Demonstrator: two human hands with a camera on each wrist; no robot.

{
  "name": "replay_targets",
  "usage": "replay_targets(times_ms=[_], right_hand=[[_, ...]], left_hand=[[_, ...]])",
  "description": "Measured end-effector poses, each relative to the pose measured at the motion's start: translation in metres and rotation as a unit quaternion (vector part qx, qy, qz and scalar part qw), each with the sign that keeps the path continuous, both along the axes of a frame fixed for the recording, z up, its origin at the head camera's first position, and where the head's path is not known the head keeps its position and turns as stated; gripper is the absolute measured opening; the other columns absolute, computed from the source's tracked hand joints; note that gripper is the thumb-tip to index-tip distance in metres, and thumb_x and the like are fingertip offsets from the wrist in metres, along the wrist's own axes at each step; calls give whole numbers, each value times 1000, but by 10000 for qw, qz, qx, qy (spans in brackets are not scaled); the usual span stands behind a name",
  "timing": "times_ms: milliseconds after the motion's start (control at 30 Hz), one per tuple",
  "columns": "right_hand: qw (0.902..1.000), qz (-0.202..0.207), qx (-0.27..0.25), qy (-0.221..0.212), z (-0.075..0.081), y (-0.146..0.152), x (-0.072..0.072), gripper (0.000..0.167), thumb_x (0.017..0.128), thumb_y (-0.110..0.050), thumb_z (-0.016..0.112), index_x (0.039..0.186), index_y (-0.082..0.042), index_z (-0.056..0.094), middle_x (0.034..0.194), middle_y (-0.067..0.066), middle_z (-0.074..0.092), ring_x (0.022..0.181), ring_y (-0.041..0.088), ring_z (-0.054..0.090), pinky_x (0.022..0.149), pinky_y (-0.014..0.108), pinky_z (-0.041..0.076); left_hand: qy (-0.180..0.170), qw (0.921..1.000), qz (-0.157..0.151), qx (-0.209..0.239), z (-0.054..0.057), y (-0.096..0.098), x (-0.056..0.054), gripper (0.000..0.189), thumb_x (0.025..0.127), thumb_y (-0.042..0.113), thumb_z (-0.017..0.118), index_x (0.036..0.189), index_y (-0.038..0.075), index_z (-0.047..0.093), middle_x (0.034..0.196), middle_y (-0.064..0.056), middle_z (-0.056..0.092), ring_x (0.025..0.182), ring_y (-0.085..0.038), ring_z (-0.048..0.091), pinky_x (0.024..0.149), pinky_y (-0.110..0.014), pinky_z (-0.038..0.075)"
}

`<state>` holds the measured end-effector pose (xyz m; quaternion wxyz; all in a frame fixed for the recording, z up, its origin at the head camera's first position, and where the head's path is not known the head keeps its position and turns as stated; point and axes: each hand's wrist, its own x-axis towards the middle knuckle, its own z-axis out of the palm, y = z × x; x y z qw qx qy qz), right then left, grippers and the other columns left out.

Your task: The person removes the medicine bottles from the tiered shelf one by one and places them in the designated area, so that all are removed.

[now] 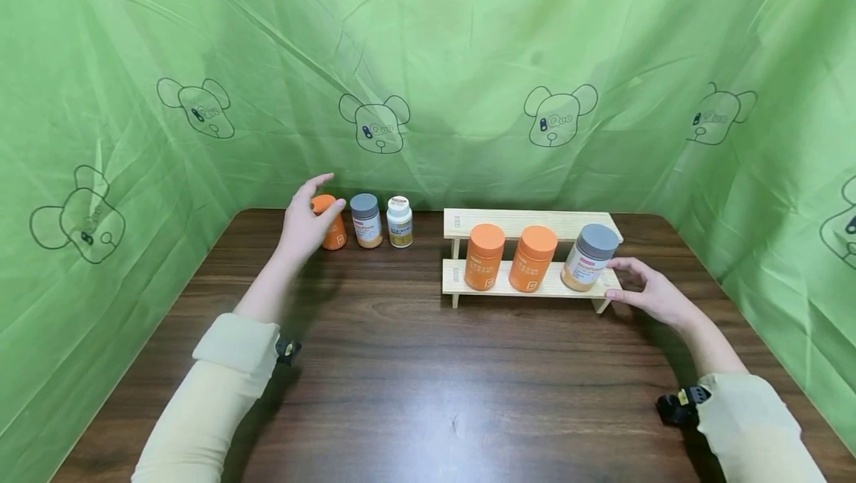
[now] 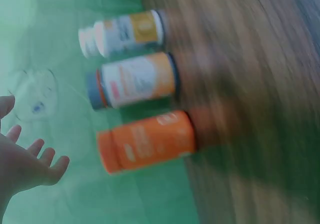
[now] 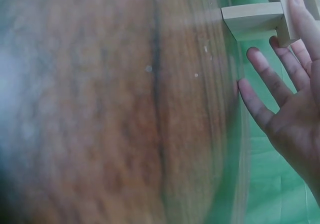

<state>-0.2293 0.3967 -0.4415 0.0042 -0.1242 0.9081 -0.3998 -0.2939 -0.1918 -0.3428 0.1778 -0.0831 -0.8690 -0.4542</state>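
Head view: your left hand spread, empty, orange bottle partly behind it, gray-lidded bottle farther right; your right hand loosely open, wooden rack at its left. Left wrist: orange bottle apart from your hand. Right wrist: rack contact unclear.

wood table looks glossy, wooden rack matt, jars smooth plastic.
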Motion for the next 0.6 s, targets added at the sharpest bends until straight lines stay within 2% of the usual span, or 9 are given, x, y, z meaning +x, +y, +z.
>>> replay_targets(times_ms=[200,333,600], right_hand=[[9997,47,-187,141,-3,0,-2,46,84,-12,71,123,-3,49,115,10,57,96,-8,51,78,15,44],[9992,108,-296,245,-4,0,-3,41,83,-10,72,118,-2,51,108,0,58,95,-6,53,78,15,44],[9987,123,-390,304,-7,3,-4,40,83,-8,72,116,-2,51,106,-6,59,93,-5,55,76,14,44]], left_hand=[[292,9984,-467,-78,11,25,16,53,90,28,65,139,19,46,143,-1,44,134,-23,35,109,-49,28],[417,9954,-867,28,16,42,26,52,90,26,65,137,16,47,143,-3,45,133,-21,37,106,-48,33],[103,9921,-1239,162,18,72,44,51,89,28,66,137,26,48,141,4,46,133,-18,38,108,-49,31]])
